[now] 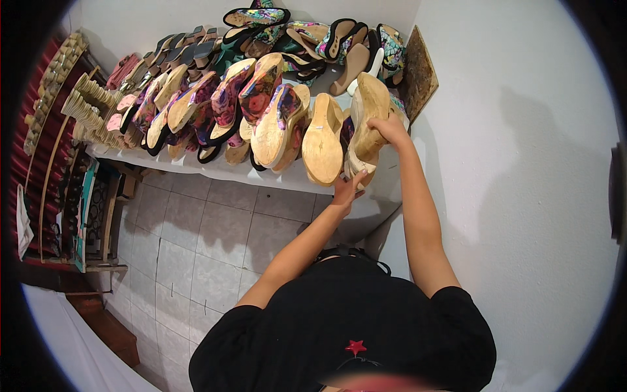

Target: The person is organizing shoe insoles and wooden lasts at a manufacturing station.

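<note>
At the right end of a crowded table, a pale wooden wedge shoe [370, 98] stands on end. My right hand [390, 129] wraps round its middle, fingers closed on it from the right side. Lower down, my left hand [348, 191] grips the shoe's bottom end at the table's front edge; part of its fingers is hidden behind the wood. Just left of it, another wedge shoe [322, 140] shows its bare wooden sole. Beyond that, wedge sandals with purple and pink flowered uppers [261, 88] lean in a row.
More sandals [258, 17] and a bare brown sole [351, 68] lie farther back on the white-covered table [225, 168]. A chipboard panel [418, 72] stands at its right end by the white wall [522, 215]. Stacked soles [91, 101] and a rack [98, 209] are at left.
</note>
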Demonstrator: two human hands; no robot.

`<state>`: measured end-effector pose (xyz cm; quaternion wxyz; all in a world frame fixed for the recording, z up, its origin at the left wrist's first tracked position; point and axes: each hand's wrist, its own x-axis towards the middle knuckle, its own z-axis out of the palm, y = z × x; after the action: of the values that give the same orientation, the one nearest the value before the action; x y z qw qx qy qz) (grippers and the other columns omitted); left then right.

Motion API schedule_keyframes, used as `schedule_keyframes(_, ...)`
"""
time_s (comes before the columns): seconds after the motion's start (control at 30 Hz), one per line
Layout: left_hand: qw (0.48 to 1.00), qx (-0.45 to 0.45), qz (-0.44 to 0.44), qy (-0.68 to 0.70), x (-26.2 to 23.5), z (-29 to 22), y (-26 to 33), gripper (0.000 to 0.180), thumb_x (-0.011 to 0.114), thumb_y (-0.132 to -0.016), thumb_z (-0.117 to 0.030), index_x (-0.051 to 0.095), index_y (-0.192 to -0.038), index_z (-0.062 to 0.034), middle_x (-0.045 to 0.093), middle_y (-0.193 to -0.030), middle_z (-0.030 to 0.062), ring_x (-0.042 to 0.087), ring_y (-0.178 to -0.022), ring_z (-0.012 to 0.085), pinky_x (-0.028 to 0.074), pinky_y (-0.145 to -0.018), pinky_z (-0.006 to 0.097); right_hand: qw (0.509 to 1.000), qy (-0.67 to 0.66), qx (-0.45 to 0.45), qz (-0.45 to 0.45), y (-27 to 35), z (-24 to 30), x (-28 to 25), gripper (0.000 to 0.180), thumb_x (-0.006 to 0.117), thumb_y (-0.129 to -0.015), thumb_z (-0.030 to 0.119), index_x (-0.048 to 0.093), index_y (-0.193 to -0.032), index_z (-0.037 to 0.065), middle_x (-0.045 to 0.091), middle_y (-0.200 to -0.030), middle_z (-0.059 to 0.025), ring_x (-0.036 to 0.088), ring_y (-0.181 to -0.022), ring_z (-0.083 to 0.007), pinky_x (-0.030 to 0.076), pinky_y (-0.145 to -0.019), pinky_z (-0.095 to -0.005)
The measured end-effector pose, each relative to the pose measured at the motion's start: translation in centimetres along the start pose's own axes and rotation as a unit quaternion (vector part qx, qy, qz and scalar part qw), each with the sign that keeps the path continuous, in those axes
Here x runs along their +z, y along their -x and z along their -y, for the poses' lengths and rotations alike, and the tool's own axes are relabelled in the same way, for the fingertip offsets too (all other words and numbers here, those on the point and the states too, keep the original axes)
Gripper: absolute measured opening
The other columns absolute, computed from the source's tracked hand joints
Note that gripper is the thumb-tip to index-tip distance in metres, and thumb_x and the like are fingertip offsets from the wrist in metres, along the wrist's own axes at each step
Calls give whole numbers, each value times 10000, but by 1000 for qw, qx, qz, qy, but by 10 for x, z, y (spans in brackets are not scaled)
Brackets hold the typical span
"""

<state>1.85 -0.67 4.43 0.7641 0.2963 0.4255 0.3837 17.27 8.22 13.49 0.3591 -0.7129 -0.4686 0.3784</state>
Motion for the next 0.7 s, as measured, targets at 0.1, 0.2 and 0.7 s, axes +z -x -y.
schedule_keyframes(0.1,1000,-3,0,-4,0,-4,2,872,713,-675,-339,121,-1257,-73,343,-1233,187,425,-1081,264,450,-811,404,991,100,-47,-70,-10,0,5,417,607,-590,198,588,-944,-23,612,-851,-182,595,-810,-275,460,-690,-331)
schedule_keyframes(0.2,1000,1,-6,-12,-1,-4,2,881,716,-670,-344,120,-1257,-68,344,-1229,186,426,-1079,261,456,-797,397,976,169,-70,-114,-13,6,17,460,587,-609,218,555,-972,-63,570,-914,-262,543,-907,-357,428,-782,-370)
schedule_keyframes(0.7,1000,-12,5,-3,-3,-4,-2,887,729,-657,-316,122,-1253,-66,339,-1236,177,428,-1079,262,457,-786,402,976,161,-7,-143,13,29,29,870,611,-663,488,312,-1242,-89,332,-1241,-343,372,-1161,-409,324,-963,-390)
